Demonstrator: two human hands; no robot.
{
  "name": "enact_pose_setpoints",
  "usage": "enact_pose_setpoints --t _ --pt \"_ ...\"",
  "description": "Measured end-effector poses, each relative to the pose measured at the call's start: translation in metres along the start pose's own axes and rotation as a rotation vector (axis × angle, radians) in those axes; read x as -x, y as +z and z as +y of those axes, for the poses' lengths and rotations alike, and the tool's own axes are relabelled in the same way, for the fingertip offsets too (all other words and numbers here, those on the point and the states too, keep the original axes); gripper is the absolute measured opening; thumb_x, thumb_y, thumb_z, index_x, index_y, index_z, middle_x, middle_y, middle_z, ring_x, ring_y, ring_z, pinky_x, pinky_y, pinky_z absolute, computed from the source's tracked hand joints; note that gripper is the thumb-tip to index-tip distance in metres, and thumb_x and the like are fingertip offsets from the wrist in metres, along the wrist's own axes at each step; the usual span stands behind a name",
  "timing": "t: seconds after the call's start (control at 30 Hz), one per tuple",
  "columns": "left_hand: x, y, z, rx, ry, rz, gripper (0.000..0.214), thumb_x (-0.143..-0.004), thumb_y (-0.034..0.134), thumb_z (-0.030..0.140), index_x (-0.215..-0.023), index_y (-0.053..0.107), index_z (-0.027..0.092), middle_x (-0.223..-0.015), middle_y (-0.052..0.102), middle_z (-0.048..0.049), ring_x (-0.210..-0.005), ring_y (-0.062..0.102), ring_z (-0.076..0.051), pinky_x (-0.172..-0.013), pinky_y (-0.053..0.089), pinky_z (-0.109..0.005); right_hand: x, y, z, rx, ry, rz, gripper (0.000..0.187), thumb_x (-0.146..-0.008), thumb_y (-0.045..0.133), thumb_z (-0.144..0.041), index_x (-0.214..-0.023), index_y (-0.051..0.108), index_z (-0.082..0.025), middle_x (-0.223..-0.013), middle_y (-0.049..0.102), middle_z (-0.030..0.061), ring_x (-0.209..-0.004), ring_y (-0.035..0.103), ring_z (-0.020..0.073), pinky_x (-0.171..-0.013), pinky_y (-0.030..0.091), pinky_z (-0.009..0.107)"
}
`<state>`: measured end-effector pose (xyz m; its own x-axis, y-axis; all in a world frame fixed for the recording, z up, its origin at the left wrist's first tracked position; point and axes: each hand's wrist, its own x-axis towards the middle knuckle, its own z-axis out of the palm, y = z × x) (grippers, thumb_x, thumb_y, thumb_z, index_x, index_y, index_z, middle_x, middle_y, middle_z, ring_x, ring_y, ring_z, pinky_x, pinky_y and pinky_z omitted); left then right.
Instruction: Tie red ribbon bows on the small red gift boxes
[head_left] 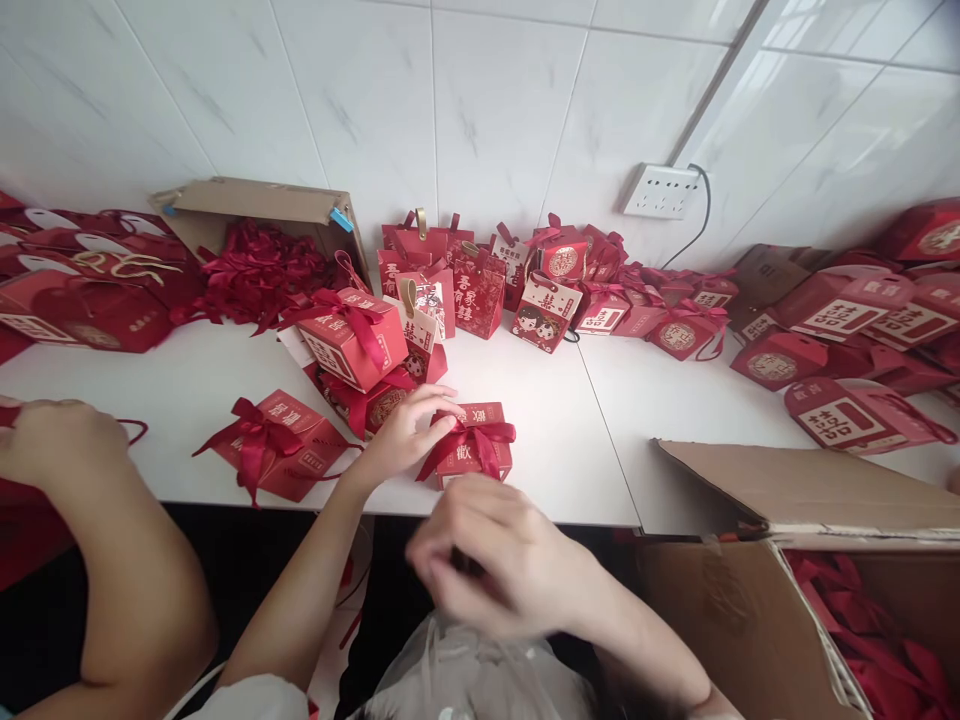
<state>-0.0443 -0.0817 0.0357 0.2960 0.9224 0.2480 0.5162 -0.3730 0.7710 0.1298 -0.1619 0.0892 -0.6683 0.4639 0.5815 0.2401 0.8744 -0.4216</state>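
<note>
My left hand (401, 432) reaches onto the white table (555, 440), its fingers stretched out against the top and bow of a small red gift box (480, 455) tied with a red ribbon. My right hand (487, 565) hovers below the table edge, smeared by motion. Its fingers are curled together over a clear plastic bag (465, 670) in my lap, and what they pinch is not clear. Another ribboned red box (281, 445) lies to the left, and a tilted one (352, 335) sits on a small pile behind.
Another person's arm and fist (52, 440) rest at the table's left edge. Many red gift boxes (547, 300) line the tiled wall. An open carton (247, 215) spills red ribbons at back left. A second carton (795, 490) with red ribbons stands at lower right. A wall socket (660, 190) is behind.
</note>
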Motion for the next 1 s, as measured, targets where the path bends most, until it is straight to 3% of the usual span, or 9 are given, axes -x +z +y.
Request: enact_pose_setpoints --t 0.13,0.27,0.43,0.57,1.0 --pt "-0.008 -0.005 -0.007 0.016 -0.009 -0.127 0.02 -0.084 0.05 0.032 -0.088 0.066 0.02 -0.111 0.061 -0.0049 -0.11 0.056 -0.02 -0.102 0.04 -0.035 0.0 0.042 0.037 0.359 0.061 0.038 0.016 -0.09 0.047 -0.019 -0.09 0.062 -0.013 -0.084 0.064 0.009 -0.08 0.053 0.0208 -0.069 0.044 0.033" --pt "-0.01 -0.004 -0.009 0.051 0.0 -0.171 0.022 -0.086 0.047 0.031 -0.089 0.065 0.02 -0.115 0.059 -0.006 -0.114 0.053 -0.02 -0.103 0.039 -0.035 0.011 0.067 0.054 0.499 0.073 0.087 0.021 -0.09 0.046 -0.014 -0.107 0.058 -0.011 -0.104 0.063 0.0108 -0.091 0.053 0.0214 -0.076 0.041 0.035" --pt "-0.008 -0.001 0.002 0.016 0.001 -0.19 0.031 -0.09 0.034 0.023 -0.084 0.064 0.02 -0.117 0.057 -0.0048 -0.117 0.051 -0.018 -0.105 0.037 -0.034 0.018 0.072 0.055 0.438 0.056 0.272 0.016 -0.09 0.046 -0.009 -0.092 0.06 -0.014 -0.087 0.064 0.0062 -0.078 0.051 0.0164 -0.071 0.04 0.031" --pt "-0.004 0.003 0.013 -0.066 0.007 -0.177 0.017 -0.086 0.046 0.026 -0.086 0.061 0.021 -0.116 0.056 -0.0042 -0.115 0.052 -0.02 -0.101 0.04 -0.035 0.024 0.073 0.057 0.363 0.017 0.372 0.013 -0.088 0.05 -0.009 -0.093 0.061 -0.015 -0.083 0.064 0.0053 -0.078 0.053 0.0159 -0.073 0.043 0.031" --pt "-0.004 0.017 0.014 0.033 -0.075 -0.064 0.009 -0.076 0.056 0.026 -0.074 0.062 0.019 -0.117 0.057 -0.0068 -0.111 0.055 -0.022 -0.101 0.042 -0.036 0.034 0.071 0.068 0.263 -0.089 0.425 0.013 -0.085 0.057 -0.01 -0.094 0.062 -0.018 -0.078 0.066 0.002 -0.076 0.058 0.0127 -0.077 0.047 0.033"
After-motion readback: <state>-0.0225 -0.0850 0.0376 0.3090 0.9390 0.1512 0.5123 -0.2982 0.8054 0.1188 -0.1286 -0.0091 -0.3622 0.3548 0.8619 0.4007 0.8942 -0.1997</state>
